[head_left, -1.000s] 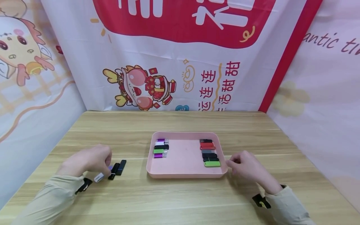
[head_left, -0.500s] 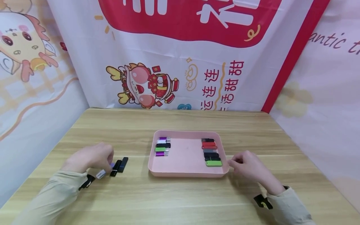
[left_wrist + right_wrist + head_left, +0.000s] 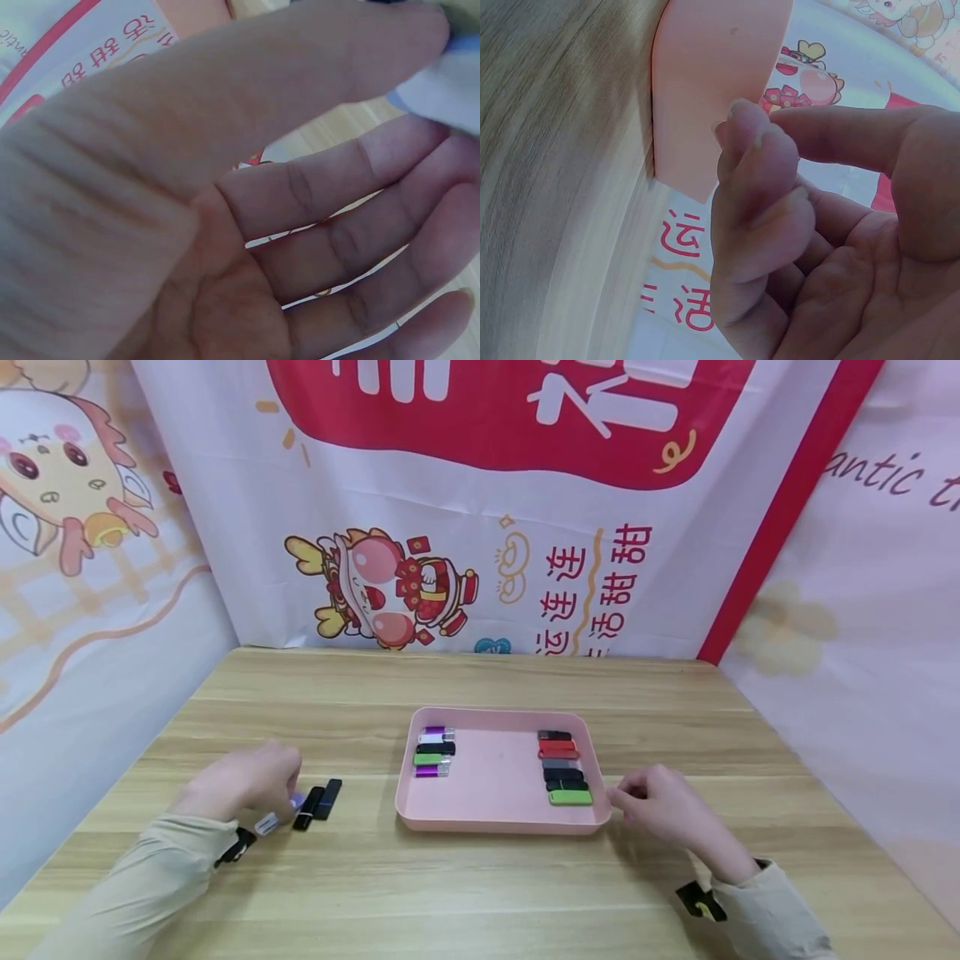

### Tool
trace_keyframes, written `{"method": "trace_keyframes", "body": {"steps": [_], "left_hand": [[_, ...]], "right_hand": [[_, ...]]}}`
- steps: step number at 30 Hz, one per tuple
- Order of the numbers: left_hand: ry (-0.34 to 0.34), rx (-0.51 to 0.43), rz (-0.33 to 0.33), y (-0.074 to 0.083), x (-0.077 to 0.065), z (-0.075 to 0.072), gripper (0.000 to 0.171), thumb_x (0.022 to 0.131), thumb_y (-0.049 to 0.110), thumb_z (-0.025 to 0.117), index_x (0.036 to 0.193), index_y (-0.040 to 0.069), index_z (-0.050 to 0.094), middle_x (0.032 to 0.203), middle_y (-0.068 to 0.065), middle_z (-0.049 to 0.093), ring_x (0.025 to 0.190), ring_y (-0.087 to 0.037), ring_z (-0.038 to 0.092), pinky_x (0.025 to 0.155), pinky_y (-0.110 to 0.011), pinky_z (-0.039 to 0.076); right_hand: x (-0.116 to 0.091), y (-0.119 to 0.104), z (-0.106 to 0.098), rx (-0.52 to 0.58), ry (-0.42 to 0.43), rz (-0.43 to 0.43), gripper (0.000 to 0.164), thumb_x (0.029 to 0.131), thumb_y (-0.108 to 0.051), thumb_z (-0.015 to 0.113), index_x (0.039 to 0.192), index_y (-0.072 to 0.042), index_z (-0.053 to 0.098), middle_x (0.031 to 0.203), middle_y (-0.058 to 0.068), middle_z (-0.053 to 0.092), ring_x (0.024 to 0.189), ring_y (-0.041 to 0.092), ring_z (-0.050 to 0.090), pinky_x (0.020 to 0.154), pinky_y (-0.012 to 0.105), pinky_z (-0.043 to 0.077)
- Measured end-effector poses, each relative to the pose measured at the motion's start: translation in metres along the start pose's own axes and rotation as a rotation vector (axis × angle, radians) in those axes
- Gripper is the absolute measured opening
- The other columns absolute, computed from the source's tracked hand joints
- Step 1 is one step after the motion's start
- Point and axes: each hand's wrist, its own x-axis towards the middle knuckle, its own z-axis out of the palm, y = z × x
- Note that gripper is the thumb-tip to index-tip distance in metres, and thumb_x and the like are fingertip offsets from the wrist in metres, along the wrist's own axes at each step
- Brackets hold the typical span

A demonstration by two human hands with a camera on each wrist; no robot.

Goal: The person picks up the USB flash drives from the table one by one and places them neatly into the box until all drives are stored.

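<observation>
My left hand [image 3: 243, 781] is over the left part of the table. Its thumb and fingertips pinch a white-and-purple USB stick [image 3: 267, 823], partly hidden by the fingers. The left wrist view shows the stick's pale end [image 3: 442, 86] between the thumb and a finger. Beside it lie a black USB stick [image 3: 308, 808] and a dark USB stick [image 3: 328, 799], side by side. My right hand [image 3: 663, 806] grips the right rim of the pink tray [image 3: 495, 827] near its front corner. The fingers are curled, with the thumb against them at the tray wall [image 3: 697, 90].
Inside the tray, a left column holds several USB sticks, among them a purple one [image 3: 431, 771] and a green one [image 3: 427, 759]. A right column has several more, including a red one [image 3: 558, 749] and a green one [image 3: 570, 797]. Printed cloth [image 3: 480, 527] hangs behind the table.
The view has shifted slightly. My left fingers stay at the white-and-purple stick, which has turned a little beneath them. My right hand keeps its place at the tray.
</observation>
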Motion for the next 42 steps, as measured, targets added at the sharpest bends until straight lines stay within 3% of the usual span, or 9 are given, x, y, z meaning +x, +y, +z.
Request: {"method": "trace_keyframes", "body": {"steps": [17, 33, 42], "left_hand": [[-0.004, 0.023, -0.006, -0.0020, -0.0009, 0.0022, 0.022, 0.069, 0.005, 0.075, 0.072, 0.012, 0.054, 0.070, 0.000, 0.052, 0.062, -0.018, 0.050, 0.053, -0.035, 0.041], [0.097, 0.032, 0.060, -0.0031, -0.0003, 0.0009, 0.022, 0.071, 0.008, 0.071, 0.068, 0.014, 0.050, 0.066, 0.003, 0.050, 0.056, -0.014, 0.047, 0.050, -0.033, 0.039], [0.147, 0.047, 0.079, 0.0015, 0.0035, -0.0024, 0.025, 0.073, 0.007, 0.068, 0.061, 0.017, 0.048, 0.058, 0.005, 0.044, 0.050, -0.011, 0.041, 0.046, -0.030, 0.032]], "right_hand": [[-0.0013, -0.0032, 0.0034, 0.023, -0.008, 0.020, 0.016, 0.094, -0.020, 0.065, 0.083, -0.011, 0.072, 0.066, 0.002, 0.061, 0.059, 0.017, 0.054, 0.054, 0.034, 0.045], [-0.0021, -0.0045, 0.0056, 0.016, 0.002, -0.022, 0.015, 0.094, -0.016, 0.065, 0.083, -0.009, 0.073, 0.065, 0.001, 0.061, 0.057, 0.016, 0.053, 0.052, 0.031, 0.044], [-0.0019, -0.0047, 0.0055, 0.010, 0.011, -0.019, 0.014, 0.093, -0.014, 0.065, 0.082, -0.009, 0.072, 0.066, 0.000, 0.061, 0.059, 0.016, 0.054, 0.054, 0.031, 0.045]]}}
